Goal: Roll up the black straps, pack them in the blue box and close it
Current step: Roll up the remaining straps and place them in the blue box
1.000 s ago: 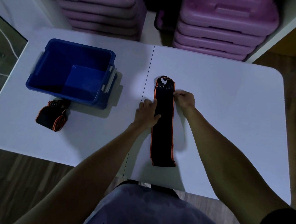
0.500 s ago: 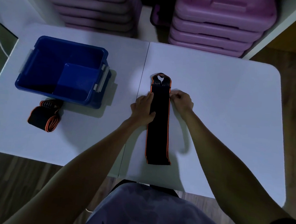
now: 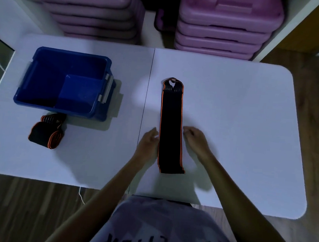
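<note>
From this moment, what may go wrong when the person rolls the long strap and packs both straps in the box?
The flat strap lies free between the left hand and right hand; a roll begun unevenly may go crooked. The rolled strap beside the blue box looks loosely wound, so it could unwind when lifted. No lid is in view, so closing may stall.

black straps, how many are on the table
2: a flat strap lies stretched out between the two hands, and a rolled strap sits just in front of the blue box. The box looks empty.
</note>
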`<action>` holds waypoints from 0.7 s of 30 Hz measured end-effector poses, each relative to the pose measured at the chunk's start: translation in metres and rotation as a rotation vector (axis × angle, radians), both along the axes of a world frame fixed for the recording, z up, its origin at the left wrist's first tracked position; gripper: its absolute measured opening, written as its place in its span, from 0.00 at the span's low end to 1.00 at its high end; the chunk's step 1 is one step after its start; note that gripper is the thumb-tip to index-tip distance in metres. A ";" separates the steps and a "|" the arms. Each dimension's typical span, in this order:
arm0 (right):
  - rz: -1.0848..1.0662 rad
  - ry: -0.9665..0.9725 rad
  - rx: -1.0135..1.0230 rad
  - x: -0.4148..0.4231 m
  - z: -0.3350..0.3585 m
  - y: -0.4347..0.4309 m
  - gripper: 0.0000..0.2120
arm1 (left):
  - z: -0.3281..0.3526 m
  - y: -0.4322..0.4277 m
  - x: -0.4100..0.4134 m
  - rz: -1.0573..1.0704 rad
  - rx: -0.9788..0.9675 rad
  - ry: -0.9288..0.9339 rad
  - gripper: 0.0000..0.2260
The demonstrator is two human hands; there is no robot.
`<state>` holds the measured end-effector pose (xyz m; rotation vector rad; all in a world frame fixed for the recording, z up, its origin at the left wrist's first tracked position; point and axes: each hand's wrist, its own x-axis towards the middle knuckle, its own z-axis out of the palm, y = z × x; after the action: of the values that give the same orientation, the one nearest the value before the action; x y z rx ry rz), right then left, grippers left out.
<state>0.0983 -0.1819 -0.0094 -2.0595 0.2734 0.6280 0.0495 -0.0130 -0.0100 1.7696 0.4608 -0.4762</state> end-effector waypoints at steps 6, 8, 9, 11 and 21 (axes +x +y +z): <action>0.056 0.017 0.074 -0.061 -0.012 -0.003 0.15 | 0.004 -0.014 -0.036 -0.006 -0.033 -0.021 0.14; 0.022 0.019 0.116 -0.067 -0.012 -0.003 0.15 | 0.002 -0.015 -0.038 0.001 -0.083 -0.006 0.11; 0.005 0.026 0.127 -0.068 -0.011 -0.004 0.16 | 0.003 -0.014 -0.039 0.019 -0.093 -0.010 0.10; -0.011 0.026 0.145 -0.068 -0.010 -0.007 0.16 | 0.002 -0.011 -0.039 0.079 -0.087 0.018 0.08; 0.075 -0.104 0.155 -0.088 -0.014 -0.019 0.15 | -0.001 -0.010 -0.063 -0.060 -0.041 -0.083 0.11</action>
<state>0.0105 -0.2010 -0.0233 -1.9523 0.0852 0.5671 -0.0131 -0.0233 -0.0109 1.7601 0.3387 -0.4492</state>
